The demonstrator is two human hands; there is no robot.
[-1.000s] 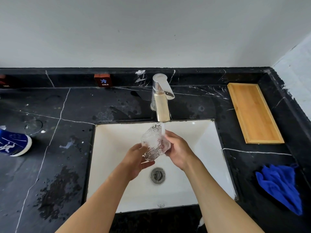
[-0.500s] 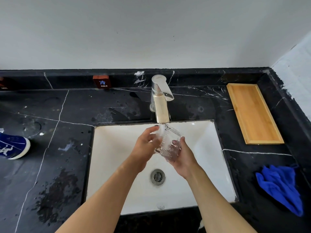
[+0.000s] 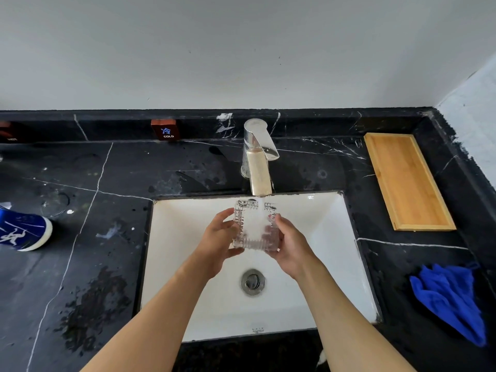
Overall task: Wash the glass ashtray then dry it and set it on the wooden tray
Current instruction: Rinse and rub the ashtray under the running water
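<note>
The left hand and the right hand each gripped one side of the glass ashtray, fingers curled round its ribbed walls, so both were closed on it. Half a second before, the ashtray had been tipped on edge between the palms; now it had been turned so its hollow faced up toward the faucet, squarely under the spout, and the stream fell straight into the bowl of the glass and foamed white there. That change suggested the rinse had moved from the outer faces to the inside, so the washing step looked well along but not finished, with the water running. The ashtray hung in the air just in front of the faucet, above the white sink and not touching it, the drain lower down. Well to the right of the faucet the wooden tray lay bare on the dark desk, and nearer the person on that side sat the blue cloth, untouched, so drying and placing were yet to come.
</note>
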